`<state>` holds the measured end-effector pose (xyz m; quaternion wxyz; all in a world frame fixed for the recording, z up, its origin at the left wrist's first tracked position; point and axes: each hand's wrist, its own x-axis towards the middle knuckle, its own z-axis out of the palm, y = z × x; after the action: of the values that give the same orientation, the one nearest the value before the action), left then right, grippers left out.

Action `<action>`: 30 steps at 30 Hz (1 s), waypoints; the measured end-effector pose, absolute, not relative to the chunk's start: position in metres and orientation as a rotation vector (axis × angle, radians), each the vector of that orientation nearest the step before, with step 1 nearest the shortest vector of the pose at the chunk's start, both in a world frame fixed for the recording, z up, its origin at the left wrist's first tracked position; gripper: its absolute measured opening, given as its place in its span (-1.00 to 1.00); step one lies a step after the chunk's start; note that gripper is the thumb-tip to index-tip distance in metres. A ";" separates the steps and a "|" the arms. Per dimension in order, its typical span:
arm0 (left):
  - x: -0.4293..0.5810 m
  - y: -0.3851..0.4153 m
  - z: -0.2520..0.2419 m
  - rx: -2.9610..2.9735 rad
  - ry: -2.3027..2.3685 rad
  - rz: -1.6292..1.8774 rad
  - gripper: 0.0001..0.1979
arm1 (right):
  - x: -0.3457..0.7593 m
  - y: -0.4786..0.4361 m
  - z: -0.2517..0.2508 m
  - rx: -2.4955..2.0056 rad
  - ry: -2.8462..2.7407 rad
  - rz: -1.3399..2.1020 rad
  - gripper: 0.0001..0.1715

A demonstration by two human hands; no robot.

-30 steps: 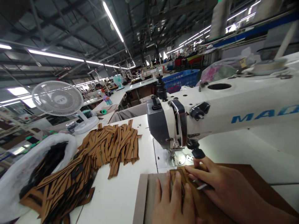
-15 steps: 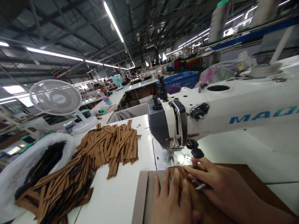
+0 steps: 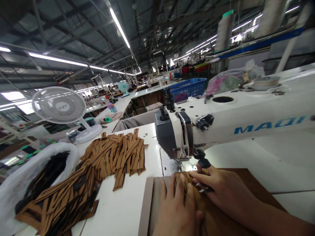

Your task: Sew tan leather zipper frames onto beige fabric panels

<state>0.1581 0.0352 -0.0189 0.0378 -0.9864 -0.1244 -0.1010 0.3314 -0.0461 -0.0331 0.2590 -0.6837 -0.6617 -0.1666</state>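
Note:
My left hand [image 3: 176, 209] lies flat with fingers spread on brown fabric and a grey-beige panel [image 3: 157, 193]. Close by on the right, my right hand [image 3: 226, 186] presses the brown fabric [image 3: 240, 173] and has thread snips [image 3: 203, 188] tucked in it, their metal tips poking out under the palm. One of its fingers reaches up to a black knob [image 3: 204, 163] below the head of the white sewing machine [image 3: 221, 114]. The fabric's far edge is at the metal needle plate [image 3: 169, 167]; the needle itself is hard to make out.
A heap of brown zipper strips [image 3: 118, 154] covers the table on the left, beside a white bag [image 3: 71, 150] with dark strips inside. Behind stand a white fan [image 3: 61, 105] and a blue crate [image 3: 189, 88]. A thread cone [image 3: 223, 32] rises at upper right.
The fabric and both hands sit slightly farther forward, nearer the needle plate. The view has shifted a little, so the machine appears farther left. My right hand still has the snips.

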 end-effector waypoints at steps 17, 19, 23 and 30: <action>0.164 0.062 -0.040 -2.939 -0.338 -0.386 -0.41 | 0.339 -0.025 -0.033 -1.772 -1.760 -0.407 -0.64; 0.165 0.063 -0.040 -2.919 -0.332 -0.377 -0.40 | 0.340 -0.023 -0.036 -1.775 -1.764 -0.438 -0.65; 0.168 0.063 -0.038 -2.888 -0.305 -0.368 -0.38 | 0.342 -0.022 -0.036 -1.732 -1.822 -0.528 -0.66; 0.170 0.061 -0.038 -2.886 -0.350 -0.434 -0.39 | 0.341 -0.025 -0.035 -1.755 -1.818 -0.536 -0.65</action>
<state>0.1697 0.0605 -0.0383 0.1010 -0.9768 -0.1185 -0.1469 0.3409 -0.0248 -0.0345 0.2758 -0.6530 -0.6766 -0.1995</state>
